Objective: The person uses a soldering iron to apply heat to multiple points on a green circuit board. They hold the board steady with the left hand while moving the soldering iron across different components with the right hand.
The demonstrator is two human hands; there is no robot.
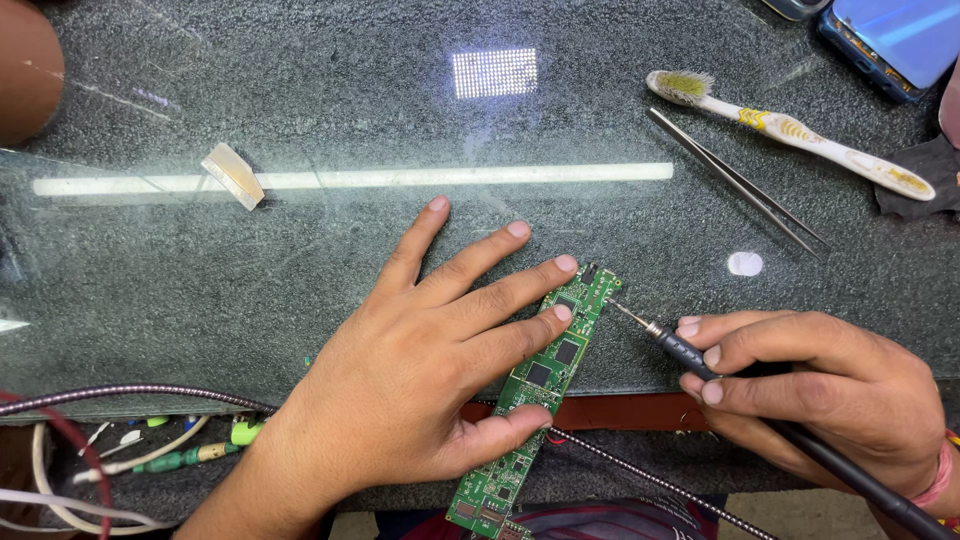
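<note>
A long green circuit board (560, 355) lies slantwise over the near edge of the glass-topped bench. My left hand (420, 370) presses flat on it, two fingertips on its upper part and the thumb on its lower part. My right hand (820, 385) grips a black soldering iron (690, 355) like a pen. Its thin metal tip (625, 313) touches the board's upper right edge.
Metal tweezers (740, 185) and a white-and-yellow toothbrush (790, 130) lie at the back right, beside a blue phone (890, 35). A small white chip (232, 175) sits at the left. Cables and wires (120, 440) hang below the bench at the lower left.
</note>
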